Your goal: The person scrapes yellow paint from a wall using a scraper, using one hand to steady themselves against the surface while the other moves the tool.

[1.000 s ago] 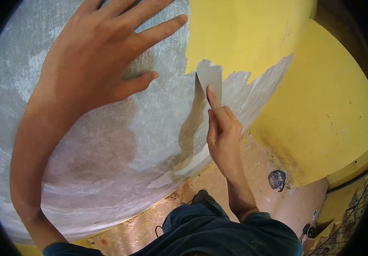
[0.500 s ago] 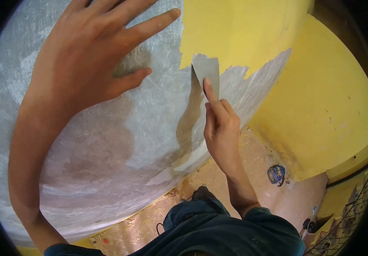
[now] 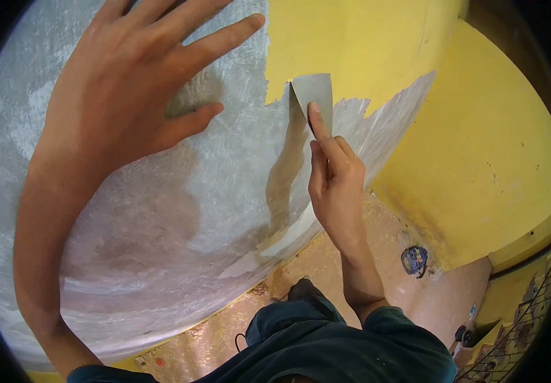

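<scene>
My right hand (image 3: 337, 172) grips a scraper (image 3: 314, 89), its index finger laid along the flat metal blade. The handle is hidden inside the fist. The blade's wide edge meets the ragged lower border of the yellow paint (image 3: 352, 45) on the wall. Bare grey wall (image 3: 243, 166) shows below and left of that border. On this grey part, at the upper left, my left hand (image 3: 141, 76) rests with its fingers spread and nothing in them. Some of its fingertips are cut off by the top of the view.
A yellow side wall (image 3: 480, 153) stands to the right, stained near its base. On the floor (image 3: 387, 255) lies a blue and dark bag-like object (image 3: 414, 260). Metal grating (image 3: 524, 332) shows at the lower right. Paint flakes litter the floor along the wall.
The scraper and my right hand have moved slightly up and to the right, with the blade edge now further into the yellow paint. My left hand stays in nearly the same place.
</scene>
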A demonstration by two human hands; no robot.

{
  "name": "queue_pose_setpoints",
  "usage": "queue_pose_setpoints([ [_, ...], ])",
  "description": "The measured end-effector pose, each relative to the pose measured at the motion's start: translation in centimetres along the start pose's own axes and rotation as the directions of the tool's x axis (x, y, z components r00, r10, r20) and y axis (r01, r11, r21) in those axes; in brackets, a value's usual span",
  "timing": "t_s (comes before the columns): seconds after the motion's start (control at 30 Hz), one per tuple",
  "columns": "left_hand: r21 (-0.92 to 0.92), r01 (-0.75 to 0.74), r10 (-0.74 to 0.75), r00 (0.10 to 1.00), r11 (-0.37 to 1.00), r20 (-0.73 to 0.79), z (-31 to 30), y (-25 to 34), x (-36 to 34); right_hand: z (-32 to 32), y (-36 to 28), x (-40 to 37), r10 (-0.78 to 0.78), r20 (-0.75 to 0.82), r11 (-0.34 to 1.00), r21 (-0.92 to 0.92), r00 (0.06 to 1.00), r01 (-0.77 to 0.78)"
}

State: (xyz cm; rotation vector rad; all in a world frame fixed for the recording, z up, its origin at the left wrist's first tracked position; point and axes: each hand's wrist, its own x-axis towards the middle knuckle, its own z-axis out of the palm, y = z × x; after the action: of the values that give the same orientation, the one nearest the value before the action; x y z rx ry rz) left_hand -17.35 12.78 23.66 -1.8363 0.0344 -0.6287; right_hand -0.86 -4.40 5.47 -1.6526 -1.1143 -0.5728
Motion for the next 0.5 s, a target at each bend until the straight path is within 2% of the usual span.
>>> queue_pose_setpoints([
  [0.27, -0.018, -0.014, 0.013, 0.997, 1.000, -0.071, 0.7, -0.2, 0.0, 0.2, -0.4, 0.3, 0.025, 0.028, 0.998, 0.061, 0.999, -0.026],
  [0.37, -0.012, 0.019, -0.019, 1.000, 1.000, 0.008, -1.1, 0.1, 0.3, 0.8, 0.1, -1.0, 0.013, 0.025, 0.996, 0.083, 1.000, -0.016],
  [0.43, -0.092, 0.084, -0.075, 0.993, 0.992, 0.095, -1.8, 0.5, 0.7, 1.1, 0.3, -2.8, 0.031, 0.053, 0.993, 0.110, 0.998, -0.037],
  [0.5, -0.049, 0.060, -0.057, 0.997, 0.997, 0.060, -1.0, 0.2, 0.4, 1.3, 0.3, -2.6, 0.045, 0.084, 0.990, 0.130, 0.995, -0.056],
])
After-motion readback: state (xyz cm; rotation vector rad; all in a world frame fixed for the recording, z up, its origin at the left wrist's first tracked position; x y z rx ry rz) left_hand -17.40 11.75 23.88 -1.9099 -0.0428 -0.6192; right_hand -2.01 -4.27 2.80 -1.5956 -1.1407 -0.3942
